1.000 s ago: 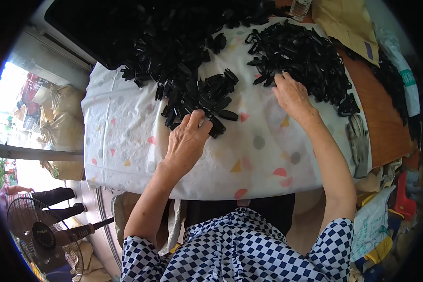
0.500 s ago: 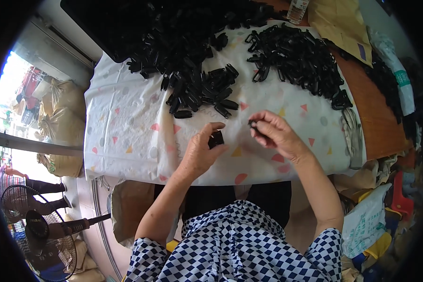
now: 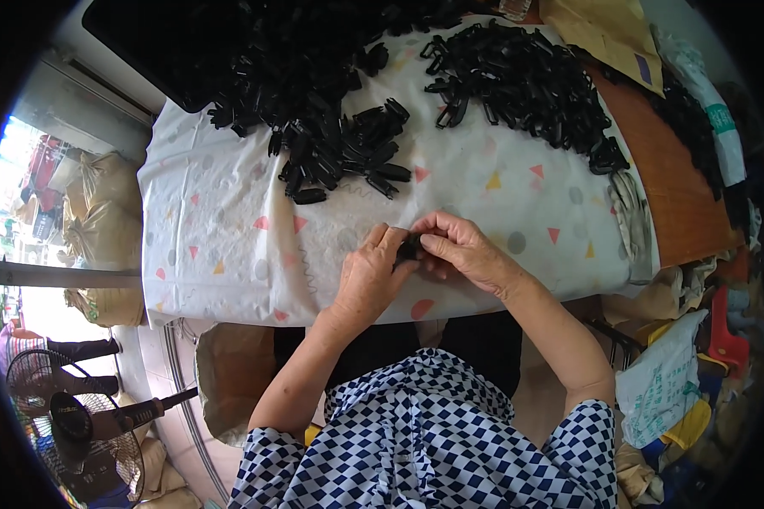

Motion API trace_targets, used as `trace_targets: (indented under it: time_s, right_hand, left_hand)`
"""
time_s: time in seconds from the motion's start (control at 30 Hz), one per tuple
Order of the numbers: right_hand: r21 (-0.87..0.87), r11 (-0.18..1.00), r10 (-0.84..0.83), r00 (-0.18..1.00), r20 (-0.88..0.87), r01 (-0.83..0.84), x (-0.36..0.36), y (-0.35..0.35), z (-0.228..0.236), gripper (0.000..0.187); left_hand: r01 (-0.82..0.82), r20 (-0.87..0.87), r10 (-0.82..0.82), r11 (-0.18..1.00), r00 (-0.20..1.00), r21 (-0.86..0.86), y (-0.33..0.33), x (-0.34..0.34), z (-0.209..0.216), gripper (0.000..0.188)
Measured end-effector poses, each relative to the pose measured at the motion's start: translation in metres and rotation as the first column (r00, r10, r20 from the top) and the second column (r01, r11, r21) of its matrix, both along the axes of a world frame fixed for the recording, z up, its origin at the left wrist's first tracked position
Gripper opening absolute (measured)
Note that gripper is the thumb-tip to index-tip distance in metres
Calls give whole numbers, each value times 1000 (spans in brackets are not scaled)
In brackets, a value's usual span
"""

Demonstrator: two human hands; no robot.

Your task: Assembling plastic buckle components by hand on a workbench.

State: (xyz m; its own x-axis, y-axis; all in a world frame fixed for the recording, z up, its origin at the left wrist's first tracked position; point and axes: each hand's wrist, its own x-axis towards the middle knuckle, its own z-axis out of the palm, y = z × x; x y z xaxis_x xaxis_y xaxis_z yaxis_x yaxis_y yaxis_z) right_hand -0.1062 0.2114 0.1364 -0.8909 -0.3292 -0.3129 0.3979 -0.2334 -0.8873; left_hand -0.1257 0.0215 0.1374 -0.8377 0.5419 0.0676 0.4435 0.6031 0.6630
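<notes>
Pinching blk part [image 3: 408, 248] betw. L hand [image 3: 370, 270] & R hand [image 3: 464, 254], both near-closed; prob. light, stiff, slick; best gripped by sides.

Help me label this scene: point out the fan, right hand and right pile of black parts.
Fan [image 3: 70, 416], head view, on its hub.
Right hand [image 3: 475, 258], head view, on its back.
Right pile of black parts [image 3: 525, 90], head view, on its middle.

L hand [image 3: 372, 273] is off the L heap of blk parts [image 3: 335, 157], R hand [image 3: 469, 253] off the R heap [image 3: 522, 89]! Half a sec ago they're apart, a blk pc in each; now they've come tog., blk plastic pcs [image 3: 409, 248] btwn them, mostly hidden!
</notes>
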Motion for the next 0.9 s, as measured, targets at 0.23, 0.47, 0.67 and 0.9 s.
trace_targets:
  time_s: [0.23, 0.47, 0.67, 0.9]
  right_hand:
    - [-31, 980, -194, 981, 7, 195, 1, 15, 4, 20]
    - [-55, 968, -240, 967, 85, 245, 12, 29, 4, 16]
    - [-175, 975, -119, 987, 109, 137, 16, 31, 6, 14]
    - [-181, 982, -30, 997, 78, 43, 12, 17, 11, 13]
  left_hand:
    - [85, -29, -91, 981, 995, -172, 13, -8, 18, 27]
    - [81, -101, -98, 984, 990, -159, 12, -13, 11, 17]
    - [-59, 282, -1, 978, 959, 202, 2, -10, 12, 25]
    - [-86, 198, 18, 936, 980, 342, 3, -1, 2, 30]
